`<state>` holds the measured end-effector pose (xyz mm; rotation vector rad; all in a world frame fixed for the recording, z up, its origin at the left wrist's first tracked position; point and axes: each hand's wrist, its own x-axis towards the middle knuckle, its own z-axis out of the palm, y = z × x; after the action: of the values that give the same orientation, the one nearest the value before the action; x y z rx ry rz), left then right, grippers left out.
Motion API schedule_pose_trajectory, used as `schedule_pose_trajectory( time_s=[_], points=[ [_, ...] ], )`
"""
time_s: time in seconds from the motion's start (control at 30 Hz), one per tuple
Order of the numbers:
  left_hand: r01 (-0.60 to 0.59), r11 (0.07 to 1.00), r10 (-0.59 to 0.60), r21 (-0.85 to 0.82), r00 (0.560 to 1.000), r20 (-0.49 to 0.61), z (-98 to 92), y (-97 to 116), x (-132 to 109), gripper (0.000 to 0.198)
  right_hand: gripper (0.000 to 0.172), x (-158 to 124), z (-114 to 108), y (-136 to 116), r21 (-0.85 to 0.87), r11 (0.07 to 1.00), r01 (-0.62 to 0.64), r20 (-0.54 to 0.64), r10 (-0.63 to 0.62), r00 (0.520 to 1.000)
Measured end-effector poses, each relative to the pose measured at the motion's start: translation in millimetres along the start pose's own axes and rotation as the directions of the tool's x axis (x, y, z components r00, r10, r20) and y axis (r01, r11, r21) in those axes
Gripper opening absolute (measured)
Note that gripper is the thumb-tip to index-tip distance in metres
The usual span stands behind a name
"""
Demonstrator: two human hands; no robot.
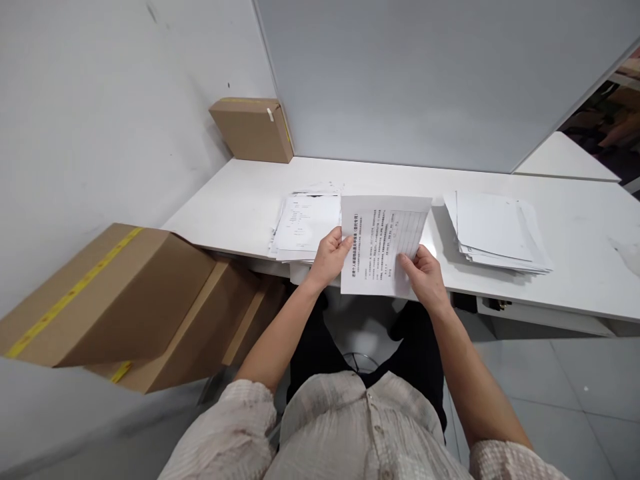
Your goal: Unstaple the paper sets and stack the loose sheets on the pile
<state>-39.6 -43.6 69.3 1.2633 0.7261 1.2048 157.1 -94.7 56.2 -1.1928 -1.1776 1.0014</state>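
Note:
Both hands hold up a printed sheet of paper (pixel 370 247) over the front edge of the white desk; its text runs sideways and a table grid shows near its right side. My left hand (pixel 330 257) pinches the left edge, thumb on top. My right hand (pixel 425 275) grips the right edge, its thumb on the printed face. Whether more sheets lie behind this one I cannot tell. Left of it lies a stack of printed papers (pixel 307 223), partly covered by the held sheet. To the right sits another paper stack (pixel 493 227), its top page blank.
A closed cardboard box (pixel 255 130) stands at the desk's back left corner. Several larger cardboard boxes (pixel 125 293) with yellow tape are piled at the left, against the wall. A grey panel (pixel 400 80) rises behind the white desk (pixel 590 260).

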Motion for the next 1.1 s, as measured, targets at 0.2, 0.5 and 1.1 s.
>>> schedule_pose_trajectory(
  time_s=[0.2,0.5,1.1],
  points=[
    [0.24,0.962,-0.237,-0.133,0.971,0.033,1.6,-17,-22,0.037,0.03,-33,-6,15,0.164,0.957,-0.239,0.041,0.235,0.971],
    [0.408,0.911,-0.407,-0.054,0.913,0.03,20.4,-41,-52,0.043,0.032,-81,-4,47,0.139,0.942,-0.304,-0.163,0.325,0.932],
    [-0.234,0.696,0.178,0.679,0.972,0.153,10.2,-63,27,0.039,0.028,-87,-35,43,0.175,0.897,-0.406,-0.238,0.439,0.866]
  ],
)
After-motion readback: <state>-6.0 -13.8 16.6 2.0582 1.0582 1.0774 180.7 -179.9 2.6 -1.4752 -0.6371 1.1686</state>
